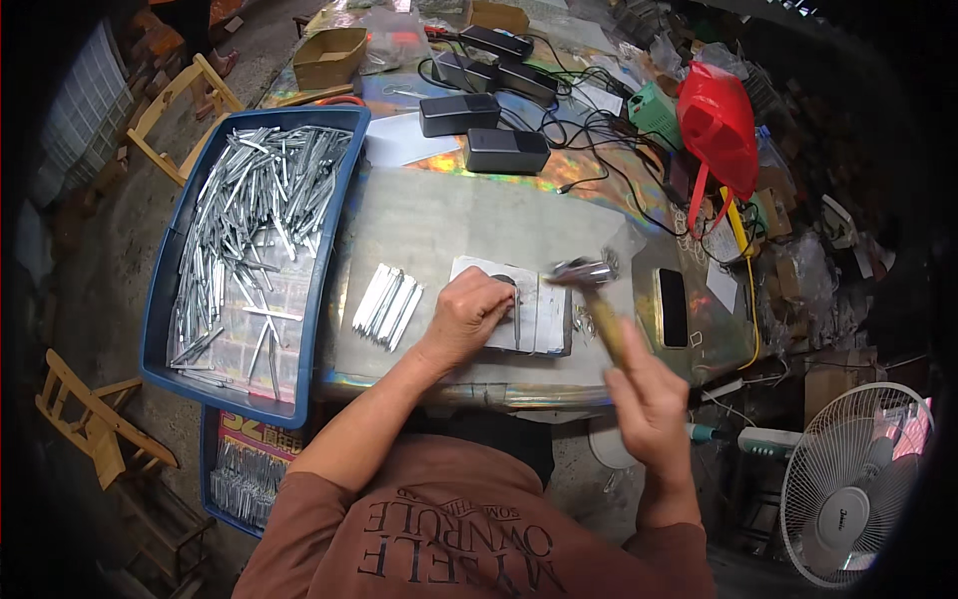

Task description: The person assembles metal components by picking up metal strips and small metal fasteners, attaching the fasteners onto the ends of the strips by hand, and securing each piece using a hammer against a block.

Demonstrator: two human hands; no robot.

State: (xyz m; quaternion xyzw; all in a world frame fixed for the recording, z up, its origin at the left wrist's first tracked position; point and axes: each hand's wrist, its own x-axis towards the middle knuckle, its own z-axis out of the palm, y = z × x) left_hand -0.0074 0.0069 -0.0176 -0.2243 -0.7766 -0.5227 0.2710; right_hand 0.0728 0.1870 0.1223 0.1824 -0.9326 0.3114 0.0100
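Note:
My left hand (467,313) pinches a thin metal strip (517,321) upright over a flat white-covered block (544,317). A small dark round part, partly behind my fingertips, also sits there. My right hand (649,399) grips the wooden handle of a hammer (587,272), its metal head raised just right of the block and slightly blurred. Left of my left hand lies a neat bundle of silvery metal strips (387,307). Several tiny metal pieces (585,321) lie beside the block, partly hidden by the hammer.
A blue tray (329,270) heaped with metal strips stands at the left, above another tray (212,469). Black power adapters (507,152) and tangled cables lie at the back. A phone (672,307), red bag (717,130) and fan (848,489) are at the right.

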